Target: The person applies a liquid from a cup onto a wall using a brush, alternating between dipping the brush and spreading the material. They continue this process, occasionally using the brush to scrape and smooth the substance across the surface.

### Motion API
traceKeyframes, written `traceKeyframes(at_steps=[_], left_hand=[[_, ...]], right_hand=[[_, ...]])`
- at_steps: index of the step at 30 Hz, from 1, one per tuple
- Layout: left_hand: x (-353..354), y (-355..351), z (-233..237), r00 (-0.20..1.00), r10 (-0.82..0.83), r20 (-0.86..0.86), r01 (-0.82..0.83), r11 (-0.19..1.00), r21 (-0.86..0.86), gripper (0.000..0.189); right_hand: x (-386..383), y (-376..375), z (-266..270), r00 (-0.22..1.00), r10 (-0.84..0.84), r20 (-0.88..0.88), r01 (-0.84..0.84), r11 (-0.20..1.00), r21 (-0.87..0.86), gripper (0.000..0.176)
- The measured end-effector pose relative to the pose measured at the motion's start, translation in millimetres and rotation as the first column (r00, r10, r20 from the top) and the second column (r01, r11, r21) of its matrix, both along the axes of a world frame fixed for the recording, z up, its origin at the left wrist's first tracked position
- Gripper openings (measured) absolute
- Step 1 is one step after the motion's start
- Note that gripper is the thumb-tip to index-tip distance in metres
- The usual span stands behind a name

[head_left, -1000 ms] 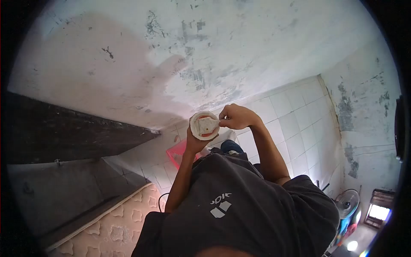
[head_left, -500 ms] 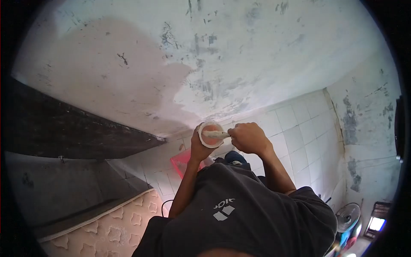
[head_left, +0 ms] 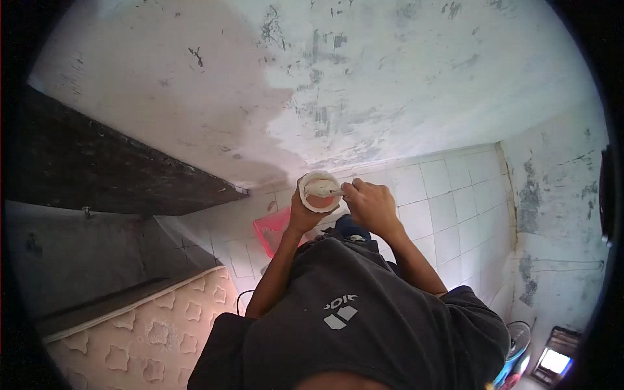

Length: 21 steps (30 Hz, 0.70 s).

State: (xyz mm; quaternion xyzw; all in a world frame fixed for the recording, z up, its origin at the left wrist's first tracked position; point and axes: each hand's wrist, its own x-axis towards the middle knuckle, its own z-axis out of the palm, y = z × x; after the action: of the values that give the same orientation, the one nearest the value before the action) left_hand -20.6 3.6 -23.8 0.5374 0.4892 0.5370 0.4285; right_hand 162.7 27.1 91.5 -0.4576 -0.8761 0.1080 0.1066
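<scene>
My left hand [head_left: 301,220] is wrapped round the side of a small round paint cup [head_left: 318,175], holding it with its mouth facing me. The rim is smeared whitish, and a peach-orange colour shows inside. My right hand [head_left: 372,208] is closed on the handle of a paintbrush [head_left: 320,189], whose pale, paint-coated head lies across the cup's mouth, against its far inner side. How deep the bristles reach is not clear. Most of the handle is hidden by my fingers.
Ahead rises a scuffed wall [head_left: 364,84], pinkish on the left and whitish on the right. A dark board [head_left: 117,162] juts out at left above a patterned mattress [head_left: 159,331]. A pink tray or basket [head_left: 265,229] stands on the tiled floor [head_left: 416,211]; a fan [head_left: 519,338] is at lower right.
The brush head has shifted toward the far side of the cup, and my right hand has moved slightly left with it. My view has tilted a little.
</scene>
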Motion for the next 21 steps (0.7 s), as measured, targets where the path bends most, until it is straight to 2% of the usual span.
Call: traceKeyframes(at_steps=[7,10,15,16,17,18,19,21], left_hand=[[17.1,-13.9,-10.2,0.998,0.059,-0.033,-0.061,0.997,-0.045,0.077],[28.8,-15.2,-0.2,0.999,0.036,0.01,-0.036,0.998,-0.05,0.076],[48.9,-17.0,8.8,0.994,0.064,-0.091,-0.073,0.993,-0.092,0.074],[52.1,-18.4,5.0,0.993,0.074,-0.09,-0.082,0.993,-0.087,0.074],[53.6,-22.8,-2.7,0.984,0.071,-0.161,-0.084,0.994,-0.072,0.073],[57.1,-24.0,-4.5,0.97,0.069,-0.232,-0.084,0.995,-0.054,0.072],[61.1,-24.9,-6.9,0.969,0.079,-0.232,-0.092,0.995,-0.045,0.072],[67.8,-27.2,6.9,0.961,0.098,-0.259,-0.106,0.994,-0.016,0.07]], right_hand=[[14.6,-13.7,-28.0,0.994,-0.064,-0.089,0.056,0.994,-0.089,0.017],[30.9,-6.2,-24.0,0.995,-0.022,-0.097,0.009,0.992,-0.129,0.017],[63.0,8.3,-13.0,0.994,0.103,-0.046,-0.11,0.977,-0.185,0.017],[69.6,10.2,-13.1,0.994,0.107,-0.032,-0.112,0.964,-0.24,0.017],[76.0,13.0,-13.7,0.993,0.114,-0.02,-0.115,0.951,-0.288,0.018],[83.9,14.3,-19.1,0.99,0.112,-0.083,-0.133,0.944,-0.304,0.02],[89.2,18.1,-21.8,0.989,0.121,-0.083,-0.14,0.945,-0.295,0.02],[95.9,21.2,-23.9,0.992,0.097,-0.08,-0.123,0.883,-0.452,0.017]])
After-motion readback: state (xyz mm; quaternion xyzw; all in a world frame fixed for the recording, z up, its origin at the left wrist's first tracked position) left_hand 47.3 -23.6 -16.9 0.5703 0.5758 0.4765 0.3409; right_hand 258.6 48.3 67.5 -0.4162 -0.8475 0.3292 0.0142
